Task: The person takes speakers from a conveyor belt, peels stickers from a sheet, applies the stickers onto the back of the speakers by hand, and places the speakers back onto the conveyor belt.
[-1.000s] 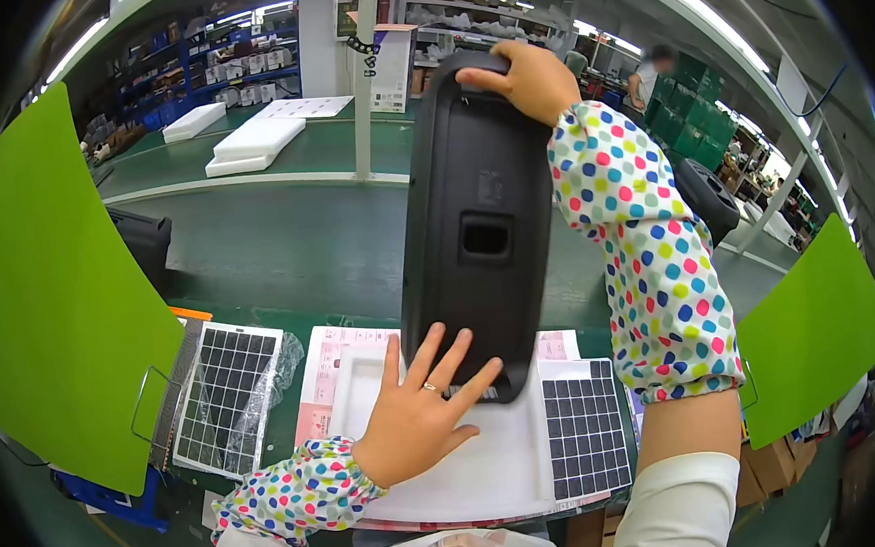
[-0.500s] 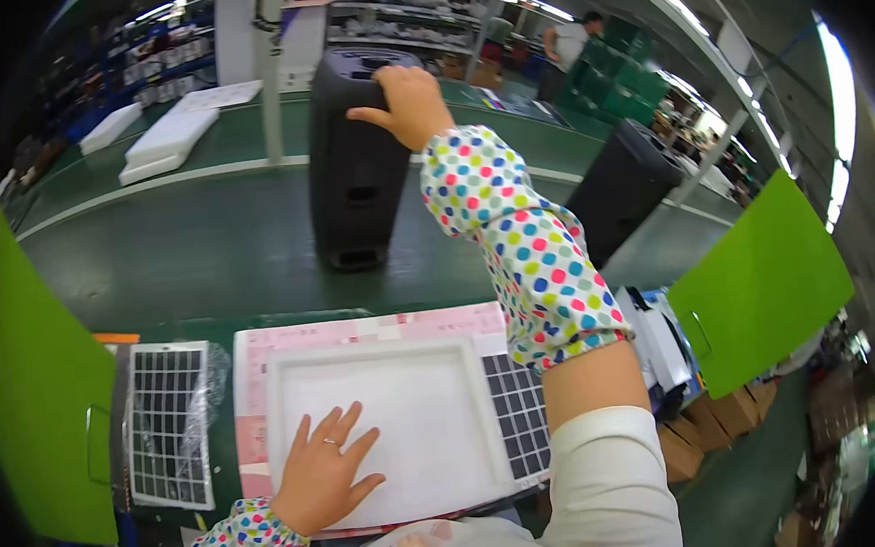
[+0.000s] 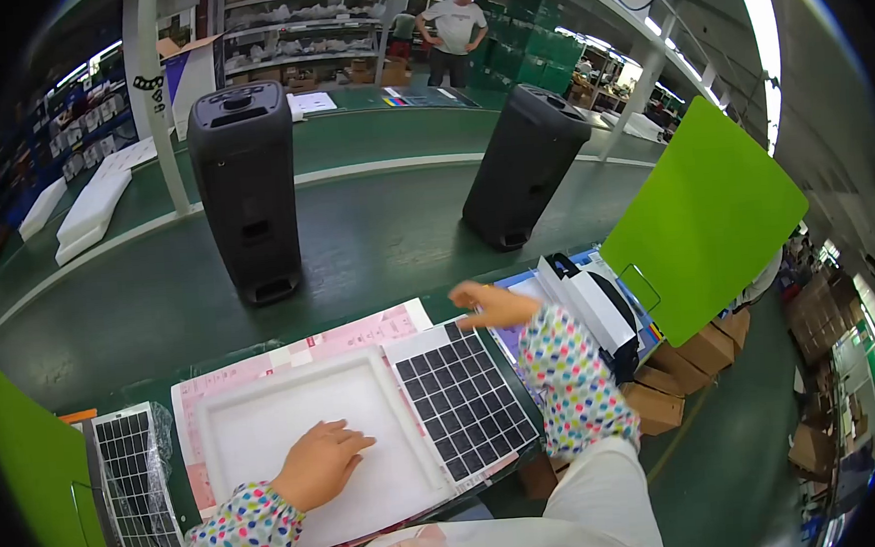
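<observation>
My left hand (image 3: 324,463) lies with fingers loosely stretched on a white foam tray (image 3: 236,426) with a raised rim. The tray rests on pink printed sheets (image 3: 386,324). My right hand (image 3: 498,305) hovers near the top edge of a dark panel with white grid lines (image 3: 465,397), like a small solar panel; its fingers are slightly bent, thumb apart, and nothing shows in them. Both forearms wear dotted sleeves. Beyond the tray, a tall black speaker (image 3: 246,200) stands upright on the green surface, and a second black speaker (image 3: 526,168) stands to its right.
A similar grid panel in clear film (image 3: 135,483) lies at the left. Green boards (image 3: 710,217) flank the workplace. White boxes and black parts (image 3: 595,309) sit at right, above cardboard boxes (image 3: 698,358). White foam pieces (image 3: 93,214) lie far left; a person (image 3: 456,32) stands behind.
My right hand has let go of the speaker's top and come down toward the grid panel. My left hand stays on the foam tray. The view has turned right.
</observation>
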{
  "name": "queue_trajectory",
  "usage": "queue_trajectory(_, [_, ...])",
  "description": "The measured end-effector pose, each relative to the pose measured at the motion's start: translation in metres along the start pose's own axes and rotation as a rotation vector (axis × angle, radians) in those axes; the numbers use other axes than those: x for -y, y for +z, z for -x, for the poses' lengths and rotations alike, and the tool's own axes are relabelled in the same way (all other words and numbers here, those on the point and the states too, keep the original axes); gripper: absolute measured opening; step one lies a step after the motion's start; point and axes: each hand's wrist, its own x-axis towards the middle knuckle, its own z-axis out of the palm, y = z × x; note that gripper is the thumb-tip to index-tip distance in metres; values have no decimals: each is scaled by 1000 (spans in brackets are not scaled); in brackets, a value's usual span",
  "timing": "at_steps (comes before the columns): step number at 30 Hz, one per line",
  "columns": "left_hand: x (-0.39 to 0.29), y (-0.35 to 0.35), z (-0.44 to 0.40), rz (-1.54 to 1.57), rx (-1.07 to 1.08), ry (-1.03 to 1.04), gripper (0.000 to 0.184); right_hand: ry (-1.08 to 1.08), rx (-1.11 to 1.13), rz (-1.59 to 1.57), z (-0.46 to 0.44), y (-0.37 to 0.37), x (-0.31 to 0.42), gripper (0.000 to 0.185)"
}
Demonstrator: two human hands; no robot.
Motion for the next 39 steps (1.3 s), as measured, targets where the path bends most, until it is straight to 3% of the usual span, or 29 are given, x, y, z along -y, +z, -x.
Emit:
queue_trajectory(1, [-2, 8, -16, 11, -4, 52, 35, 58, -61, 107, 13, 12, -20, 68])
queue_trajectory(4, [-8, 24, -84, -59, -147, 158, 36, 80, -432, -144, 9, 74, -96, 77])
queue_trajectory(7, [-2, 31, -153, -6, -73, 40, 43, -80, -642, -67, 7, 93, -97, 76])
queue_trajectory(11, [6, 50, -200, -24, -24, -122, 51, 7, -746, 53, 5, 112, -95, 63])
queue_trajectory(12, [13, 57, -209, -37, -102, -88, 50, -3, -778, 44, 9, 112, -86, 58])
queue_trajectory(15, [25, 68, -226, -25, -303, -12, 50, -119, -800, -106, 17, 101, -77, 53])
queue_trajectory(21, [-1, 46, -239, 18, -329, 8, 42, -304, -675, -613, 34, 82, -47, 48])
queue_trajectory(29, [-28, 47, -237, 126, -502, 62, 20, -360, -607, -750, 54, 68, -43, 47])
queue_trajectory(33, [-36, 22, -238, 396, -247, -115, 20, -355, -599, -747, 65, 59, -27, 40])
queue_trajectory(39, [-33, 10, -243, 434, -109, -147, 20, -220, -558, -638, 67, 58, -29, 16])
